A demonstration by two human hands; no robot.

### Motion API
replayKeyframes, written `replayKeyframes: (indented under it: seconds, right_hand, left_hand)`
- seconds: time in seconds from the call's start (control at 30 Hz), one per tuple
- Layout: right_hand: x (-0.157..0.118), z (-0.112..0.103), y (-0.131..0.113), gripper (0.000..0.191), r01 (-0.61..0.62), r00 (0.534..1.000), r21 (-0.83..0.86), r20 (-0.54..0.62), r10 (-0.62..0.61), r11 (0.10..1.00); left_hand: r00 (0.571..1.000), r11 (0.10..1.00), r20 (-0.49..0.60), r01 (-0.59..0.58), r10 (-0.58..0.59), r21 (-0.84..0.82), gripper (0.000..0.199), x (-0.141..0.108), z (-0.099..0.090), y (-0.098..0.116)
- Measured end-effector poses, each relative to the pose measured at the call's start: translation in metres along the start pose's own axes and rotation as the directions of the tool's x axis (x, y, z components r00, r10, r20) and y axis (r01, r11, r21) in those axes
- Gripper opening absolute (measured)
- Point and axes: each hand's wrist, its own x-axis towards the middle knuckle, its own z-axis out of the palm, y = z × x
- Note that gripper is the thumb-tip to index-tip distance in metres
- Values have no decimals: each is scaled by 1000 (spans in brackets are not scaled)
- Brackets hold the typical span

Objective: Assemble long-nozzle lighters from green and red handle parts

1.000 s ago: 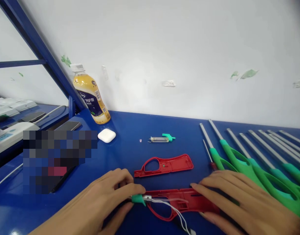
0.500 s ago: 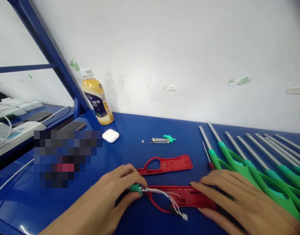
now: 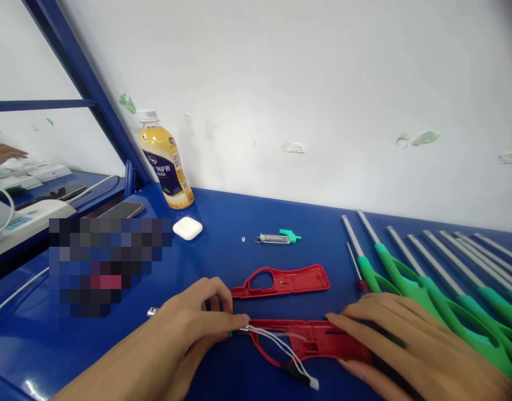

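My left hand [image 3: 197, 323] pinches the joint between a metal lighter tube [image 3: 153, 312] and a red half casing, where white wires [image 3: 281, 346] come out. Most of the tube is hidden under this hand; its tip pokes out at the left. The wires cross the trigger loop and end in a small white connector [image 3: 314, 382]. With thumb and fingers, my right hand [image 3: 385, 334] grips the right end of the red half casing [image 3: 323, 338], which lies open side up. Beyond it is the other red half casing [image 3: 304, 279], untouched.
A clear fuel tank with a green lever [image 3: 276, 239] and a tiny pale part [image 3: 243, 239] lie behind. Green lighters [image 3: 414, 284] and a screwdriver [image 3: 362, 285] are at right. A bottle [image 3: 166, 164], white case [image 3: 188, 228] and phone [image 3: 122, 210] stand left.
My left fingers have closed further over the joint, hiding most of the green piece; the tube's tip now shows at the left. The connector sits slightly lower. Another hand appears at far left.
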Motion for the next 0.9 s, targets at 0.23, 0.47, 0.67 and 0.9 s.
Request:
replayKeyframes:
  seconds: [0.23,0.47,0.67,0.9]
  right_hand:
    - [-1,1,-2,35,-2,999,10,-33,3,1000]
    - [2,1,-3,34,-12,1000,12,-18,12,1000]
    - [1,4,-3,36,-16,999,25,-48,17,1000]
    - [3,-1,-6,35,-64,998,42,-25,65,997]
  left_hand:
    - [995,992,-31,-92,95,85,32,-4,-3,0]
    - [974,985,-156,-154,165,79,35,4,2,10]
    - [975,992,-189,-124,120,-11,27,8,5,10]
    - [989,997,-139,-59,53,-41,29,9,8,13]
